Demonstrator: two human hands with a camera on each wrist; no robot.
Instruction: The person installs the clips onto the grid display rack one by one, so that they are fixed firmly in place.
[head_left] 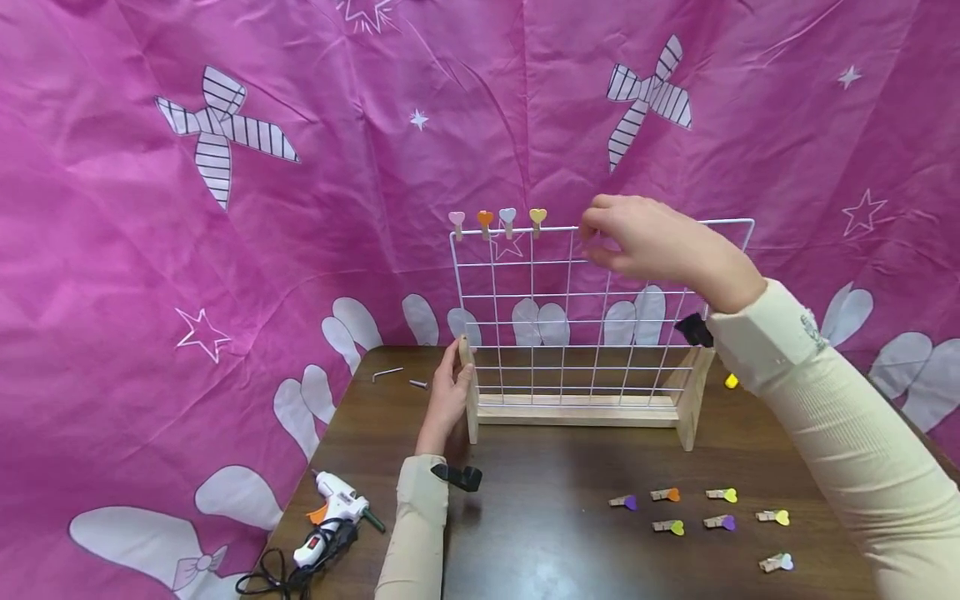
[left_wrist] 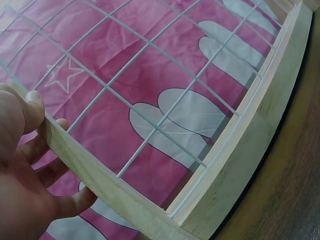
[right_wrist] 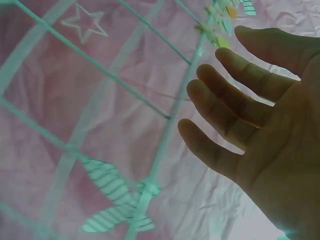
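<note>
A white wire grid rack [head_left: 532, 321] stands upright in a wooden base [head_left: 577, 414]. My left hand [head_left: 450, 392] grips the rack's left wooden post [left_wrist: 75, 157], thumb on one side and fingers on the other. Along the left part of the top bar sit several small wooden clothespins with hearts, among them a pink one [head_left: 457, 220], an orange one [head_left: 485, 220] and a yellow one [head_left: 537, 218]. My right hand [head_left: 645, 237] hovers by the top bar, to the right of the yellow clothespin. In the right wrist view its fingers [right_wrist: 220, 107] are spread, holding nothing.
More heart clothespins lie on the table at front right, including a purple one [head_left: 720, 522] and a white one [head_left: 777, 562]. A glue gun [head_left: 333, 508] with a black cord lies front left. An Allen key [head_left: 387, 373] rests behind it, near the pink curtain [head_left: 360, 208].
</note>
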